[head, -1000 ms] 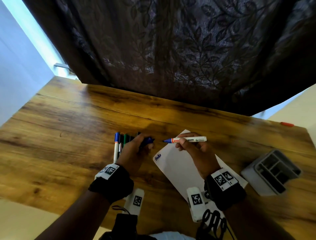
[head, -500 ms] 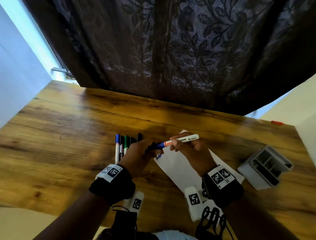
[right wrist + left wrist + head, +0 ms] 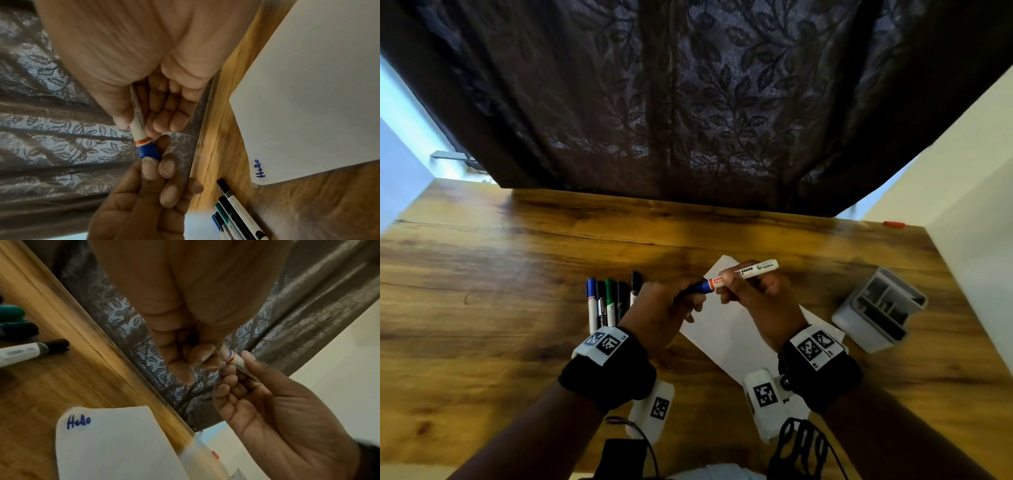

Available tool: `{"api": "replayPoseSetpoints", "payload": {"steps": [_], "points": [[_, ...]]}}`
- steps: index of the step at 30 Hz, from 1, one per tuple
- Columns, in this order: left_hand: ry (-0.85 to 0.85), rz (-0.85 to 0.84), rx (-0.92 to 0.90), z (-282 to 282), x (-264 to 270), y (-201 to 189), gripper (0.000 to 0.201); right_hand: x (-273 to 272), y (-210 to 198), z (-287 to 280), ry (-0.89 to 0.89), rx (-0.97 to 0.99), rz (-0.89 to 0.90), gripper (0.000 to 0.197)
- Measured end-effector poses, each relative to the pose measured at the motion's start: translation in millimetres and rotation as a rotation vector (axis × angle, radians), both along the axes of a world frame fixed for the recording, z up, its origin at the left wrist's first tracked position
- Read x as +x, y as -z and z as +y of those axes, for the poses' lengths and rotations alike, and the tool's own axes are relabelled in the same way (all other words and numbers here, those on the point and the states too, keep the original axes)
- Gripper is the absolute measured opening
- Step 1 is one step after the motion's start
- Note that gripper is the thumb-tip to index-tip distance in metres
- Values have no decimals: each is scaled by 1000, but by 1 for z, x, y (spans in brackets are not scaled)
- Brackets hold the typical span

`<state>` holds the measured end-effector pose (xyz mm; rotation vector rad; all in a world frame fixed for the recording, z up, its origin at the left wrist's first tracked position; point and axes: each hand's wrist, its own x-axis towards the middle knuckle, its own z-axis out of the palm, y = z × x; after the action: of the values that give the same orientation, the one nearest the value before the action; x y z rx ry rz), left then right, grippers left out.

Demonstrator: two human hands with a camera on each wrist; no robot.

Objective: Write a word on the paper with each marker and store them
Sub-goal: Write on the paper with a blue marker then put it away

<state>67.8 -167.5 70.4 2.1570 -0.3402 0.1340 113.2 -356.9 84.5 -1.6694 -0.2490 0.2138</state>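
The marker [image 3: 743, 274] is white with an orange band and a blue cap [image 3: 148, 151]. White paper [image 3: 115, 447] has "Hello" on it in blue. Counter [image 3: 482, 308] is brown wood grain, the curtain [image 3: 705, 102] dark with a leaf pattern, the organizer [image 3: 859, 325] grey.

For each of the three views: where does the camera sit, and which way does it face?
Head: above the table, looking down at both hands.
Left wrist: along the left hand, toward the curtain.
Right wrist: along the right hand, left hand's fingers opposite.
All show the blue marker and the paper.
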Motion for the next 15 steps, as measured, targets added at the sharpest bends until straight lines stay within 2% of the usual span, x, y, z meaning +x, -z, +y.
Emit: {"api": "replayPoseSetpoints", "payload": {"steps": [3, 6, 11, 13, 15], "points": [[-12, -50, -12, -13, 5, -2, 19, -1, -2, -7, 44, 68, 32, 12], [-11, -65, -37, -22, 10, -6, 19, 2, -10, -14, 50, 120, 67, 14], [-18, 58, -67, -30, 17, -8, 19, 12, -13, -38, -7, 58, 99, 24], [29, 52, -31, -33, 17, -5, 22, 14, -6, -48, 19, 57, 157, 38], [-5, 19, 51, -33, 16, -3, 25, 18, 3, -63, 88, -17, 184, 64]]}}
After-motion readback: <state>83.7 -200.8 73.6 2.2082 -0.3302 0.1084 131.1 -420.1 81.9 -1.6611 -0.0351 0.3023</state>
